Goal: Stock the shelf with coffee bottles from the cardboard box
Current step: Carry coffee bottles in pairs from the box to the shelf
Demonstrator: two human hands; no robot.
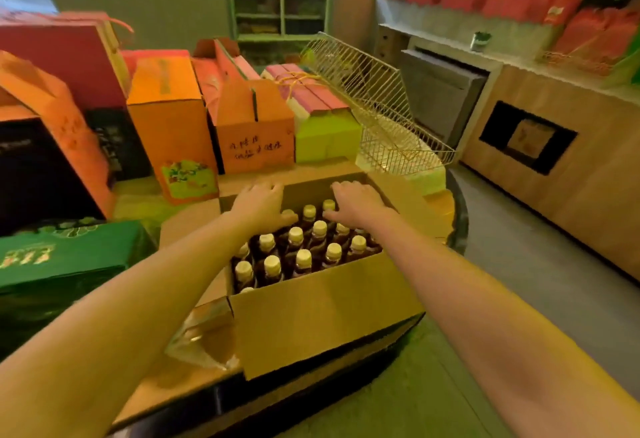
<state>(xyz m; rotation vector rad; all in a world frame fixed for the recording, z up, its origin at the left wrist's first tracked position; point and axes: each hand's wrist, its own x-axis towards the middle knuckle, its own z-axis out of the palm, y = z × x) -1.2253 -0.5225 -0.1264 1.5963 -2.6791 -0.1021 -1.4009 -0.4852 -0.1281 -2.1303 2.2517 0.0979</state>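
Coffee bottles (299, 257) upright in open cardboard box (322, 316) (pale caps, dark liquid). Left hand (261, 207) and right hand (356, 204) spread flat over far rows, gripping nothing. Wire basket (377, 108) behind box.

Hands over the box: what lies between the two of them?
In the head view, pale-capped coffee bottles stand in the cardboard box between the left hand and right hand.

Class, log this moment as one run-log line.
stage: reaching into cardboard box | left hand: open, over far bottles | right hand: open, over far bottles | coffee bottles: upright, none lifted
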